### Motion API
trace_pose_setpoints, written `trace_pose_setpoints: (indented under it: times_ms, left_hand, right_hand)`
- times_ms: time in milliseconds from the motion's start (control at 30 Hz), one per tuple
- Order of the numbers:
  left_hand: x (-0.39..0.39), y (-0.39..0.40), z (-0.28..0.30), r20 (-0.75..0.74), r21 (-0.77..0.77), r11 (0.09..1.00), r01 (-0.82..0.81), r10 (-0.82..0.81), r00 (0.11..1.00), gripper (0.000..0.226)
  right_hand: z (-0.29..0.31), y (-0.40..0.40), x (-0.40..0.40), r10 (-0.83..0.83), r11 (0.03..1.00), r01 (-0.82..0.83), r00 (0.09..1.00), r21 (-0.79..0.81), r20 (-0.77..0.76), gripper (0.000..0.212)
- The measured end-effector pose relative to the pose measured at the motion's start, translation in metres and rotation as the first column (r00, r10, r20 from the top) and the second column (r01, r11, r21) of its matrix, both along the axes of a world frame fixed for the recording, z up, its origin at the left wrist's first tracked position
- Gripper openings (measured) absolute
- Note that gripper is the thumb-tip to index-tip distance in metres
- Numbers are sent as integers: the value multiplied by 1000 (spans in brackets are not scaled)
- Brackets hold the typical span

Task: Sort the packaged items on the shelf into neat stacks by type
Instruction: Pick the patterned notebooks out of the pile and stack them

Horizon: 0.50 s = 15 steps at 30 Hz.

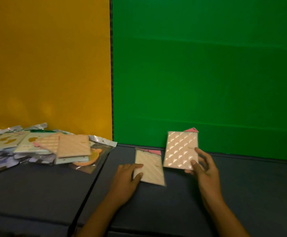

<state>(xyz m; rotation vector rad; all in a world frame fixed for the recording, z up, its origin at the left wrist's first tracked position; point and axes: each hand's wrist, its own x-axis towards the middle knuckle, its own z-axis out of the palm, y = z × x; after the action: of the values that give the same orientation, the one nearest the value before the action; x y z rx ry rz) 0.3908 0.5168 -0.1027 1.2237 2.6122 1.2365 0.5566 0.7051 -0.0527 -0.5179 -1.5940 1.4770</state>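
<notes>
Your right hand pinches a quilted pink packet by its lower right corner, thumb on its face, lifted off the shelf. Your left hand rests flat, fingers straight, on the matching packet lying at nine o'clock of the held one. Lower the held packet squarely onto it, edges aligned. The unsorted pile waits well apart, further toward nine o'clock.

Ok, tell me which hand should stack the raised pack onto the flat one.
Right. The right hand already holds the raised pack beside the flat pack, which the left hand steadies on the shelf.
</notes>
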Motion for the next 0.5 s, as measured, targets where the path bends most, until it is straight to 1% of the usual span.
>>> trace_pose_setpoints:
  times_ms: [67, 133, 200, 267, 333, 400, 467, 500]
  left_hand:
    - [1, 0, -2, -123, -65, 998, -15, 7, 992, 34]
    - [1, 1, -4, -195, -125, 991, -51, 26, 981, 37]
    - [2, 2, -4, -229, -170, 983, -74, 34, 973, 39]
    - [4, 3, -3, -229, -193, 978, -78, 33, 973, 41]
    - [5, 1, 1, -239, -175, 980, -94, 50, 970, 42]
    - [4, -1, 5, -272, -107, 983, -147, 113, 956, 44]
    - [2, -4, 7, -329, -38, 972, -230, 206, 922, 42]
    - [1, -6, 8, -369, -30, 963, -267, 238, 898, 40]
  right_hand:
    - [-2, 2, -3, 23, 1000, -23, 1000, -7, -13, 37]
    - [-4, 4, -7, 49, 999, -49, 999, -8, -15, 36]
    - [-7, 6, -10, 71, 997, -71, 997, -7, -7, 36]
    - [-9, 9, -12, 90, 996, -89, 996, -13, 3, 35]
    - [-10, 9, -16, 107, 994, -107, 994, -17, 16, 33]
    - [-12, 7, -20, 128, 992, -127, 991, -20, 46, 32]
    - [-14, 4, -25, 150, 989, -149, 985, -16, 82, 32]
    - [-16, 2, -27, 160, 987, -161, 982, -6, 103, 32]
